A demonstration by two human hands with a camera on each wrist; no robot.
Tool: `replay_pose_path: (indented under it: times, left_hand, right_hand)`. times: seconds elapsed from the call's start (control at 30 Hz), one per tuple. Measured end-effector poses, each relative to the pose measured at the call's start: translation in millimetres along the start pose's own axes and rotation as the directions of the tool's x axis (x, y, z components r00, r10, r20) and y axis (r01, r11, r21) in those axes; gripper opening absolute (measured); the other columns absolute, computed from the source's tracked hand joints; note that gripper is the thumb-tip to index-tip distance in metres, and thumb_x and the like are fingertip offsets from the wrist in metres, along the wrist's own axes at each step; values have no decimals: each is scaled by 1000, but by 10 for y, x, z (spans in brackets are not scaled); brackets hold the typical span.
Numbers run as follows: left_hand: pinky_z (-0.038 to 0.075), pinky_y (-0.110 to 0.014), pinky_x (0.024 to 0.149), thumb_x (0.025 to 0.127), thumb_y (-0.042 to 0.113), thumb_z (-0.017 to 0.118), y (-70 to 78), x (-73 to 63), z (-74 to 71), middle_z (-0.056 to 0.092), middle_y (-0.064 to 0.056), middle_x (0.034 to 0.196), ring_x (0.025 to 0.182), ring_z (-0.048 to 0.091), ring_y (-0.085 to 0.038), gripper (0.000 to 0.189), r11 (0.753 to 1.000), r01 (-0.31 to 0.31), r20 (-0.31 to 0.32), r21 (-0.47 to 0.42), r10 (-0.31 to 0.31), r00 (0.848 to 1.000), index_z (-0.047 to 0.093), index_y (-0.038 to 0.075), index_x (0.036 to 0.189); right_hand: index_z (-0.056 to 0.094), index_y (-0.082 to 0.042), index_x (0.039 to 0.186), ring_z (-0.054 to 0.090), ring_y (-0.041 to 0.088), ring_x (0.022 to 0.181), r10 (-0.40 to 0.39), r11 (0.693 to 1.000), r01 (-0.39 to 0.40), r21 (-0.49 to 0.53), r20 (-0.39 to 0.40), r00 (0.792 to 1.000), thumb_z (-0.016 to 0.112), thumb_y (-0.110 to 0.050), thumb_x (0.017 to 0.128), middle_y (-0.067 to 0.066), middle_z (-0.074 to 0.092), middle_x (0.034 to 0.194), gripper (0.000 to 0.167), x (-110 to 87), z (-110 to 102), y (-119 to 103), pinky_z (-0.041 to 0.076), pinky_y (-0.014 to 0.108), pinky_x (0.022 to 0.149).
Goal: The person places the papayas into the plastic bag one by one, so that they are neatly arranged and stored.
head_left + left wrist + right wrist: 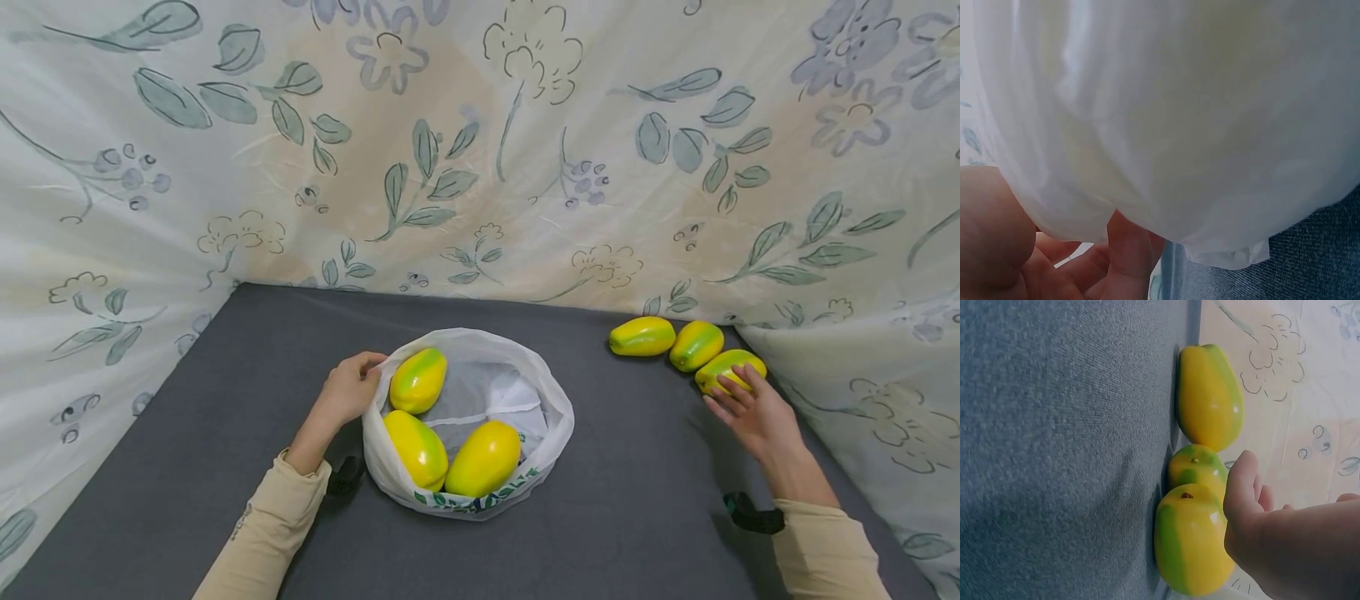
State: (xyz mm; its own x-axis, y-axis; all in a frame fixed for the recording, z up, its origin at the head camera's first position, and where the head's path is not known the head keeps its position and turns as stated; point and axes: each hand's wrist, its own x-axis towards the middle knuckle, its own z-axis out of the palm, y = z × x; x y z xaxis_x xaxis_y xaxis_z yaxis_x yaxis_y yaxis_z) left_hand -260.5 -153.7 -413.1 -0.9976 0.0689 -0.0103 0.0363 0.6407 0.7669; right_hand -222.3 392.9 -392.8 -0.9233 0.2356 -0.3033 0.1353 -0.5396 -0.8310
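Glossy oval fruits (483, 460); plastic bag (559, 410)

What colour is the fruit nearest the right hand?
Yellow and green; that fruit shows best in the right wrist view.

My right fingers (738, 393) cover part of the end fruit (714, 368) in the row, and I can't tell whether they touch it; in the right wrist view it hides much of the middle fruit (1195, 467). The tips of my left fingers (1130, 247) vanish behind the white bag (559, 408), cut off at that view's top, its contents only hazy yellow patches. Its green print (480, 502) is too creased to read, and the lower edge crops both sleeves (262, 529).
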Motion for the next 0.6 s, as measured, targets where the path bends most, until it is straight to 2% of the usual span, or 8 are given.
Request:
replay_pose_path:
  times: [0.17,0.23,0.37,0.47,0.6]
  left_hand:
    - [50,-43,73,99,10,43,6,-1,5,57,-25,119,96,58,-34,35,1000,-3,-4,1,3,1000,54,-1,131]
    - [50,-42,72,99,10,43,7,2,7,58,-25,118,95,58,-34,35,1000,-3,-6,2,3,1000,54,-1,131]
    - [50,-42,72,99,10,44,-5,7,16,58,-25,118,94,58,-33,35,1000,-3,-10,4,3,1000,54,-1,131]
    - [50,-41,71,99,10,44,-15,9,20,58,-25,118,94,59,-33,35,1000,-3,-10,8,3,1000,54,-1,131]
    - [50,-40,70,99,10,44,-24,12,19,58,-25,117,92,59,-32,35,1000,2,-7,8,-2,1000,54,0,131]
  right_hand:
    - [40,-25,125,51,16,96,-15,999,13,-36,-52,999,60,-38,91,-3,53,106,42,67,-98,-16,50,34,73]
    - [42,-26,123,51,16,96,-22,998,16,-59,-108,994,61,-41,90,-3,51,108,41,106,-131,-22,50,34,76]
    - [44,-28,122,50,16,98,-36,997,21,-76,-211,977,65,-42,87,-3,48,112,43,162,-163,-46,51,36,75]
    - [38,-31,133,47,16,101,-19,999,6,-48,-256,967,67,-40,86,-4,44,118,56,169,-178,-70,51,35,69]
    - [27,-34,146,44,14,103,6,999,-18,-38,-291,957,67,-37,87,-7,39,124,72,163,-224,-98,52,33,70]
